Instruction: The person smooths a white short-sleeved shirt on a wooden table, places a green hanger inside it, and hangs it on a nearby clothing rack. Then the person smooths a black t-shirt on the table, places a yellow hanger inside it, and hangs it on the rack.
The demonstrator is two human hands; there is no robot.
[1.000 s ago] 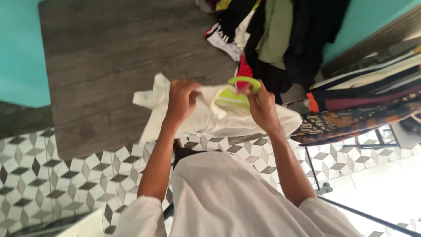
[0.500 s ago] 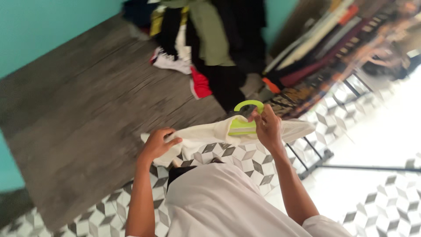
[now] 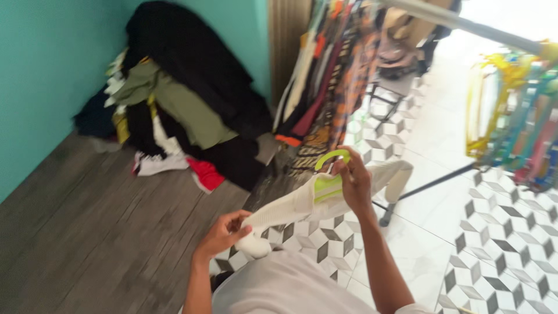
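A white garment hangs on a lime-green plastic hanger. My right hand grips the hanger at its neck, just under the hook, holding it up at chest height. My left hand pinches the garment's lower left end, which bunches below my fingers. The cloth stretches in a slanted band between the two hands. My white shirt fills the bottom of the view.
A heap of dark, olive, white and red clothes lies against the teal wall. A rack of hung patterned clothes stands behind. A rail with coloured hangers is at right. Grey plank floor left, patterned tiles right.
The view has swung right toward the rack and rail. The garment left the grey surface and is now held up in the air; my left hand slid down to its lower end.
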